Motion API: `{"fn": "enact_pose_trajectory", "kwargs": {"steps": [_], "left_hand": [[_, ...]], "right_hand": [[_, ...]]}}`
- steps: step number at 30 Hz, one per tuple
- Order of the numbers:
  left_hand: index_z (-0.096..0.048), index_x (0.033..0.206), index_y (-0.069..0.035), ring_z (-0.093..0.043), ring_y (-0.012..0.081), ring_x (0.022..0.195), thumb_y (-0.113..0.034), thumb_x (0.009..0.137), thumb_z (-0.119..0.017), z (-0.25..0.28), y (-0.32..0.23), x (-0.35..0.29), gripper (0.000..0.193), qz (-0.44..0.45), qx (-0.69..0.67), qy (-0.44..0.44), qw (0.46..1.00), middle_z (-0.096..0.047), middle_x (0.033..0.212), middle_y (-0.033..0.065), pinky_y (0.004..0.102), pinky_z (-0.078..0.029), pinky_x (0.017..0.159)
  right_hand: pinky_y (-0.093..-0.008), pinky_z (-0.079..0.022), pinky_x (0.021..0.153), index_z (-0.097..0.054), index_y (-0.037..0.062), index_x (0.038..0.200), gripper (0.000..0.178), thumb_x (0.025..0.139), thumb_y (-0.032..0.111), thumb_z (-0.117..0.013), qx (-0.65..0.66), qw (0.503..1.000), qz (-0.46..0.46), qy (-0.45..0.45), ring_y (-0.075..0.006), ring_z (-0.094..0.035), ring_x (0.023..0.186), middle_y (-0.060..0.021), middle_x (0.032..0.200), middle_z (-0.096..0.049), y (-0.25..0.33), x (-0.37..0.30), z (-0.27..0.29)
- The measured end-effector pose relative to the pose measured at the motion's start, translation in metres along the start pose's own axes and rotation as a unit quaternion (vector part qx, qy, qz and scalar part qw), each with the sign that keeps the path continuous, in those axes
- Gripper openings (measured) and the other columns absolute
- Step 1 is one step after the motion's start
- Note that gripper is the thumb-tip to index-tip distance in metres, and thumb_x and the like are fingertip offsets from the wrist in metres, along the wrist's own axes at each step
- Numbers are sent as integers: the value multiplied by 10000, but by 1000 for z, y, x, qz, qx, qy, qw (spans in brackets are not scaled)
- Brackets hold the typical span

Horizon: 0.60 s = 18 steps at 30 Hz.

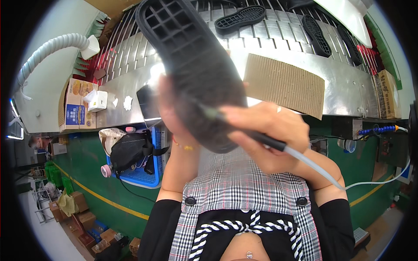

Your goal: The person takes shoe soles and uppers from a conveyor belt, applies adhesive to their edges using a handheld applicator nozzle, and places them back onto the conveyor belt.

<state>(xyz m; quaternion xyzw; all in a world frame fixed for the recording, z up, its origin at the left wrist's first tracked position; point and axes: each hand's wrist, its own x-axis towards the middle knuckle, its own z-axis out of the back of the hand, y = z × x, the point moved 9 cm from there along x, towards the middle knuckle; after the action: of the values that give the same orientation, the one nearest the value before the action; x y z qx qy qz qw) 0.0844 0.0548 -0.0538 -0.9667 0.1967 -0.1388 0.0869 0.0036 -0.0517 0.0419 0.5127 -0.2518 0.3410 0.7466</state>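
My left hand [167, 111] holds a black rubber shoe sole [191, 65] up close to the camera, its gridded underside facing me. The fingers are mostly hidden behind the sole. My right hand [272, 132] grips a thin black pen-like tool [244, 130] with a pale hose [322, 172] trailing off to the right. The tool's tip touches the sole near its lower right edge.
A metal slatted conveyor [278, 35] carries several more black soles [240, 19]. A corrugated cardboard sheet [285, 85] lies on the steel ledge. A cardboard box [77, 106] and tissues sit at left. A blue basket [141, 176] with a black bag hangs below the ledge.
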Motion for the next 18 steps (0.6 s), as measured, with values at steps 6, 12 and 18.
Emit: {"fn": "enact_pose_trajectory", "kwargs": {"steps": [6,12,18], "left_hand": [[-303,1586,-147,-249,372,1510,-623,997,-314,16,-12,-5,758,-18,144,-106,984,-334,1585,234,728,-292,1129],[-285,1588,-116,-313,394,1480,-589,1010,-308,26,-27,-3,748,-36,184,-146,971,-307,1589,261,711,-275,1148],[-306,1578,-94,-386,416,1436,-567,1019,-296,27,-30,-2,732,-21,189,-152,970,-304,1584,280,692,-300,1146]], "right_hand": [[-312,-588,661,-739,-41,953,241,728,3,-813,56,997,-41,-27,-269,-750,761,-172,882,-753,-8,-6,5],[-315,-581,676,-732,-13,1008,255,760,4,-792,75,994,-60,49,-256,-743,773,-177,964,-758,-9,-11,-2],[-358,-599,764,-726,-16,1023,230,795,1,-749,127,981,-74,124,-284,-749,831,-195,993,-759,-9,-17,-5]]}}
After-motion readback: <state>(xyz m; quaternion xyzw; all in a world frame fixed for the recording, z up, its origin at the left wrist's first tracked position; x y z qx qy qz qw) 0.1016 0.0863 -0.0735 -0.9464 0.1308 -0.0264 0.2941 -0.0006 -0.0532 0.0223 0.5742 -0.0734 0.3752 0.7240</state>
